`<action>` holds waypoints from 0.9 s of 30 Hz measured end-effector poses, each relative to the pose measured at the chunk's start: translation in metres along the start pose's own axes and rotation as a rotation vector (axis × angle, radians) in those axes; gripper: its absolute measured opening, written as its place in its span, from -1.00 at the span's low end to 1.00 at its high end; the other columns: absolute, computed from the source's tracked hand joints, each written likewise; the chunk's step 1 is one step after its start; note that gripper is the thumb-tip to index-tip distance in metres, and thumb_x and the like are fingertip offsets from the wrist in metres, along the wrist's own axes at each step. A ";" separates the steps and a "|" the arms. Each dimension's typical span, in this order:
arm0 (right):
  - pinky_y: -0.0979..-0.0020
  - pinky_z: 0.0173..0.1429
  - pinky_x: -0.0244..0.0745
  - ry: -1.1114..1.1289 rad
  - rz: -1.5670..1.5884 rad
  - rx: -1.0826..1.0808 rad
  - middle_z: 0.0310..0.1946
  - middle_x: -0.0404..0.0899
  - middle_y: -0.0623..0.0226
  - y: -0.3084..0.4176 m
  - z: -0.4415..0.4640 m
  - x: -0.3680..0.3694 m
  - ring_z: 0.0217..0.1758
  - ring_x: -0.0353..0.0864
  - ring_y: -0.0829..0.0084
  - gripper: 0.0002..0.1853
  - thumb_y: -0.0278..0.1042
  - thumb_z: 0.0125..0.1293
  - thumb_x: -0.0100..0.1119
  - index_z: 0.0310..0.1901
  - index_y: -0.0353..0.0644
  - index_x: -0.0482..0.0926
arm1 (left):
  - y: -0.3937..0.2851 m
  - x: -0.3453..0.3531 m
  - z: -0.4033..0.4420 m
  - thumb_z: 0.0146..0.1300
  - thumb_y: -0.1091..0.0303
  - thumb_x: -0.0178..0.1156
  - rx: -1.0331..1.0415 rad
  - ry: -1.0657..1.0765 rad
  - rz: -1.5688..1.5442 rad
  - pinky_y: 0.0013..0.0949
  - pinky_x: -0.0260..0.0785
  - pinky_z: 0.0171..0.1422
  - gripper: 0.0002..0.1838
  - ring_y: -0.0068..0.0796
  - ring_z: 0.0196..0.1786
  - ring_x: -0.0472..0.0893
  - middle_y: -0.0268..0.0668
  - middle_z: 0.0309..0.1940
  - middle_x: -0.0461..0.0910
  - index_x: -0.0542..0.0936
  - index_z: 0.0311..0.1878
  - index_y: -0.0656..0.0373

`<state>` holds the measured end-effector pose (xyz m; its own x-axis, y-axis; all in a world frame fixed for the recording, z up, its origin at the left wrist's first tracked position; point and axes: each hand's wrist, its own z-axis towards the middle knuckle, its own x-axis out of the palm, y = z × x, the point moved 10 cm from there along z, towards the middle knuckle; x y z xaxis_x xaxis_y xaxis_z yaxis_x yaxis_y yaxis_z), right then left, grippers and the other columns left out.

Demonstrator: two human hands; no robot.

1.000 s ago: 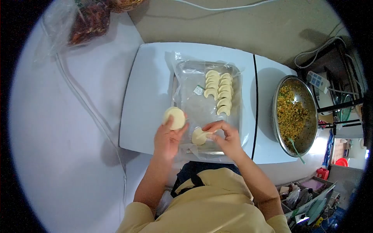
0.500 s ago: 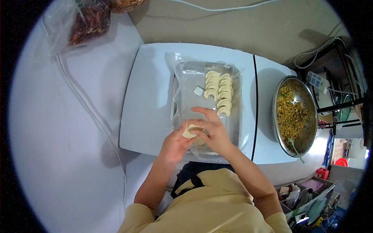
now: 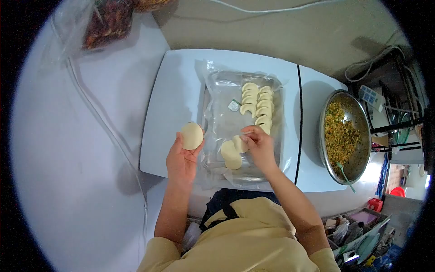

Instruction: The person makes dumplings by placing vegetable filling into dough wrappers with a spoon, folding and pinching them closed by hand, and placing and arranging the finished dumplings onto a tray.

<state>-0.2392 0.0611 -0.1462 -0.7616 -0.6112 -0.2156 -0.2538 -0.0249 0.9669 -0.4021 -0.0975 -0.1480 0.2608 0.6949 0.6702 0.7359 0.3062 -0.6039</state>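
Note:
Round dough wrappers (image 3: 192, 136) rest in my left hand (image 3: 182, 158), left of the tray; how many are stacked there I cannot tell. My right hand (image 3: 258, 146) pinches the edge of a single wrapper (image 3: 240, 144) over the metal tray (image 3: 280, 154). Beneath and beside that wrapper, flat dough rounds (image 3: 233, 159) lie overlapping on the clear plastic that lines the tray. Two columns of folded dumplings (image 3: 263, 104) stand in the tray's upper right part. A small foil-like packet (image 3: 234, 105) lies to their left.
At the right stands a steel bowl (image 3: 322, 136) of chopped filling (image 3: 340, 131), with a green utensil (image 3: 345, 176) in it. A plastic bag of dark red food (image 3: 108, 25) is at the upper left. A power strip (image 3: 371, 96) is beyond the bowl.
My hands have moved apart; the left went left with its wrappers, the right pinches one over the tray. Another flat round now lies overlapping the first one on the tray.

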 end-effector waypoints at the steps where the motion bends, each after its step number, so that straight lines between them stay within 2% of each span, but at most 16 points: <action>1: 0.50 -0.23 0.46 -0.005 0.003 0.001 -0.43 0.63 0.31 -0.002 0.003 0.001 -0.38 0.60 0.45 -0.86 -0.48 0.26 0.16 -0.14 -0.22 0.54 | 0.003 0.003 0.000 0.41 0.16 -0.05 -0.017 0.026 -0.012 -0.06 0.27 0.34 -0.56 -0.13 0.24 0.43 -0.03 0.14 0.45 0.32 0.20 0.29; 4: 0.48 -0.16 0.47 0.037 -0.016 0.007 -0.35 0.63 0.24 -0.007 0.008 0.011 -0.29 0.60 0.42 -0.78 -0.43 0.27 0.16 -0.05 -0.22 0.53 | 0.017 0.005 -0.001 0.39 0.18 0.00 -0.061 0.036 -0.001 -0.07 0.29 0.33 -0.56 -0.14 0.23 0.44 -0.04 0.14 0.45 0.32 0.20 0.28; 6: 0.52 -0.01 0.41 -0.077 -0.038 -0.081 -0.21 0.60 0.27 0.003 0.007 -0.002 -0.12 0.54 0.59 -0.76 -0.48 0.32 0.06 0.01 -0.26 0.51 | 0.028 0.009 -0.005 0.38 0.20 0.03 -0.093 0.024 0.022 -0.08 0.30 0.32 -0.56 -0.14 0.22 0.44 -0.05 0.14 0.45 0.32 0.20 0.27; 9: 0.48 0.05 0.41 -0.065 0.030 -0.015 -0.14 0.58 0.21 0.011 -0.015 -0.043 -0.06 0.55 0.50 -0.76 -0.44 0.33 0.04 0.00 -0.28 0.52 | 0.038 0.020 -0.013 0.36 0.21 0.07 -0.122 -0.004 0.103 -0.09 0.32 0.30 -0.56 -0.17 0.21 0.45 -0.08 0.12 0.47 0.33 0.19 0.26; 11: 0.45 0.05 0.43 -0.133 -0.086 -0.159 -0.22 0.56 0.22 0.036 -0.042 -0.086 -0.10 0.57 0.43 -0.78 -0.43 0.35 0.02 -0.06 -0.32 0.54 | 0.047 0.025 -0.016 0.35 0.22 0.09 -0.148 -0.046 0.157 -0.10 0.29 0.31 -0.56 -0.21 0.20 0.46 -0.11 0.10 0.48 0.34 0.18 0.26; 13: 0.45 0.02 0.45 -0.252 -0.148 -0.178 -0.27 0.55 0.24 0.037 -0.082 -0.141 -0.17 0.56 0.41 -0.80 -0.43 0.36 -0.01 -0.15 -0.35 0.55 | 0.058 0.035 -0.018 0.34 0.22 0.10 -0.166 0.017 0.160 -0.11 0.28 0.31 -0.57 -0.22 0.20 0.45 -0.11 0.09 0.48 0.35 0.17 0.27; 15: 0.52 -0.20 0.42 -0.520 -0.216 -0.255 -0.37 0.49 0.30 0.051 -0.140 -0.206 -0.35 0.47 0.51 -0.82 -0.44 0.37 -0.06 -0.17 -0.33 0.53 | 0.071 0.056 -0.019 0.33 0.23 0.11 -0.185 0.084 0.161 -0.13 0.26 0.32 -0.57 -0.23 0.20 0.45 -0.12 0.08 0.49 0.36 0.16 0.28; 17: 0.56 -0.40 0.25 -0.840 -0.244 -0.464 -0.42 0.44 0.34 0.051 -0.202 -0.278 -0.46 0.32 0.59 -0.83 -0.43 0.38 -0.07 -0.12 -0.29 0.49 | 0.085 0.074 -0.025 0.35 0.29 0.07 -0.213 0.040 0.213 -0.23 0.39 0.19 -0.61 -0.26 0.11 0.52 -0.12 0.03 0.52 0.36 0.13 0.32; 19: 0.54 -0.44 0.14 -1.130 -0.217 -0.514 -0.43 0.40 0.40 0.041 -0.259 -0.343 -0.51 0.20 0.62 -0.81 -0.38 0.37 -0.01 -0.06 -0.25 0.47 | 0.103 0.093 -0.031 0.34 0.29 0.07 -0.251 0.078 0.234 -0.23 0.40 0.19 -0.61 -0.26 0.11 0.52 -0.11 0.03 0.51 0.36 0.14 0.32; 20: 0.54 -0.44 0.14 -1.152 -0.238 -0.509 -0.43 0.40 0.40 0.035 -0.273 -0.362 -0.51 0.20 0.62 -0.81 -0.38 0.37 -0.01 -0.06 -0.25 0.47 | 0.115 0.103 -0.034 0.34 0.30 0.06 -0.278 0.100 0.247 -0.22 0.40 0.18 -0.61 -0.26 0.11 0.52 -0.11 0.03 0.51 0.36 0.14 0.33; 22: 0.54 -0.38 0.20 -1.360 -0.229 -0.198 -0.40 0.40 0.45 0.002 -0.305 -0.403 -0.48 0.26 0.62 -0.77 -0.37 0.34 0.04 -0.02 -0.22 0.47 | 0.140 0.122 -0.041 0.35 0.30 0.06 -0.341 0.145 0.252 -0.22 0.40 0.18 -0.61 -0.26 0.10 0.53 -0.11 0.03 0.52 0.37 0.14 0.33; 23: 0.54 -0.38 0.20 -1.386 -0.242 -0.190 -0.40 0.40 0.45 -0.003 -0.313 -0.411 -0.48 0.26 0.62 -0.77 -0.37 0.34 0.04 -0.02 -0.22 0.47 | 0.153 0.133 -0.045 0.35 0.29 0.05 -0.375 0.170 0.259 -0.22 0.40 0.18 -0.61 -0.26 0.09 0.53 -0.10 0.03 0.52 0.38 0.14 0.33; 25: 0.55 -0.28 0.26 -1.122 -0.151 0.066 -0.35 0.40 0.46 -0.040 -0.287 -0.411 -0.35 0.37 0.58 -0.68 -0.55 0.28 -0.04 0.07 -0.17 0.46 | 0.175 0.153 -0.055 0.35 0.29 0.04 -0.412 0.210 0.322 -0.22 0.40 0.18 -0.62 -0.25 0.09 0.54 -0.10 0.02 0.53 0.39 0.13 0.33; 27: 0.52 -0.23 0.29 -0.831 -0.134 0.025 -0.32 0.39 0.50 -0.058 -0.262 -0.399 -0.33 0.39 0.57 -0.51 -0.66 0.15 0.04 0.15 -0.09 0.45 | 0.193 0.171 -0.066 0.35 0.29 0.04 -0.433 0.241 0.384 -0.22 0.40 0.18 -0.62 -0.25 0.08 0.54 -0.10 0.02 0.53 0.40 0.13 0.33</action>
<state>0.2355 0.0995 -0.0806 -0.9128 0.1777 -0.3676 -0.3788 -0.0324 0.9249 -0.1740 0.0373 -0.1217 0.6534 0.5209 0.5493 0.7350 -0.2629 -0.6250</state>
